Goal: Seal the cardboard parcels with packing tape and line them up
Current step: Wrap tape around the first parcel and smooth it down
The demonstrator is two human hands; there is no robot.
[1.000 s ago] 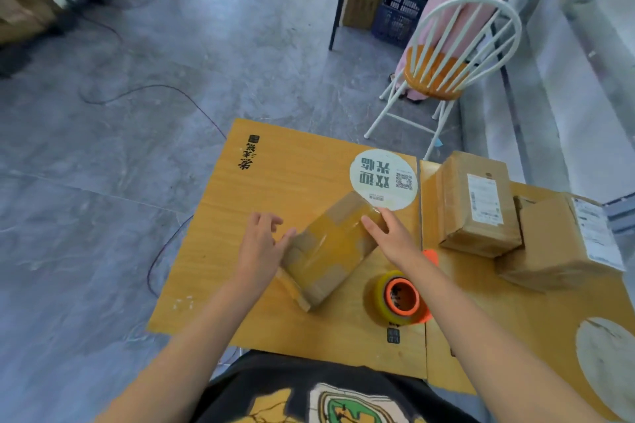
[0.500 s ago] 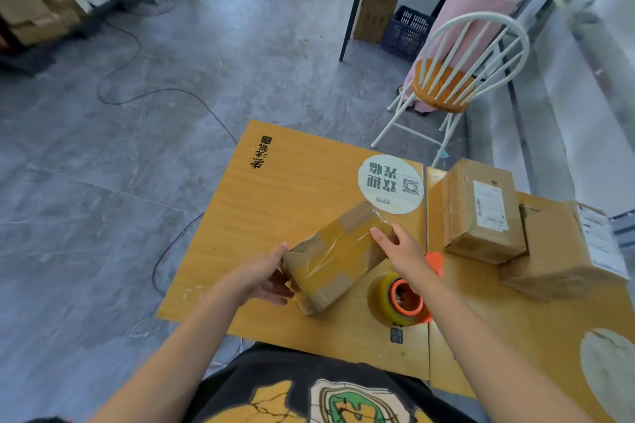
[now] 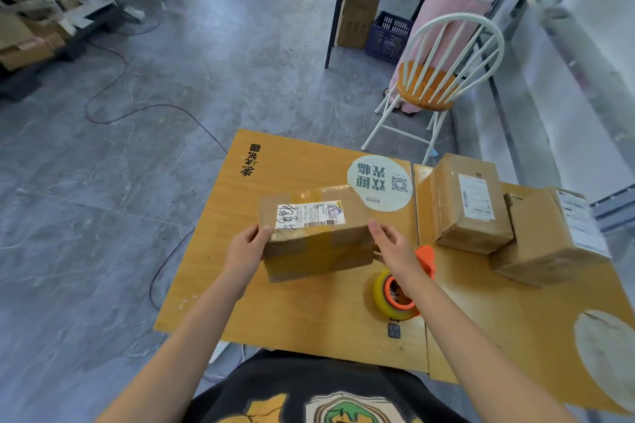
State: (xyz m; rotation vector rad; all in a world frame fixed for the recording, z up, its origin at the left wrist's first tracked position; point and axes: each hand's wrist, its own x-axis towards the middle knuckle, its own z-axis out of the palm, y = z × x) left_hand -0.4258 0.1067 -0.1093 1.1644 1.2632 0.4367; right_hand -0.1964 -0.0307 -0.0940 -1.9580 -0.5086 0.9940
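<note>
Table: wood-effect top, filling the lower centre and right of the frame. A white chair stands past its far edge.

Right parcel: sits at the right edge of the frame with its label face turned right. Whether it is taped cannot be told from here.

Middle parcel: just left of the right parcel, touching or nearly so, label up, with glossy tape over the top. The two sit side by side but skewed, so they are not yet a clean row.

Parcel: centre frame, long side across, label face up. It is tilted toward the wearer, with clear tape shining over the top and a band down the near face. It looks sealed on the sides that show; the underside is hidden.

Left hand: grips the parcel's left end, fingers curled round it.

Right hand: holds the right end, thumb up at the top corner, other fingers mostly hidden behind the end. The hands are apart, with the parcel between them.

Tape roll: yellow on an orange dispenser, lying on the table under the right wrist, in nobody's grip.

Judgement: the taping looks largely done. What remains is checking this parcel, setting it beside the other two, and squaring the line.
</note>
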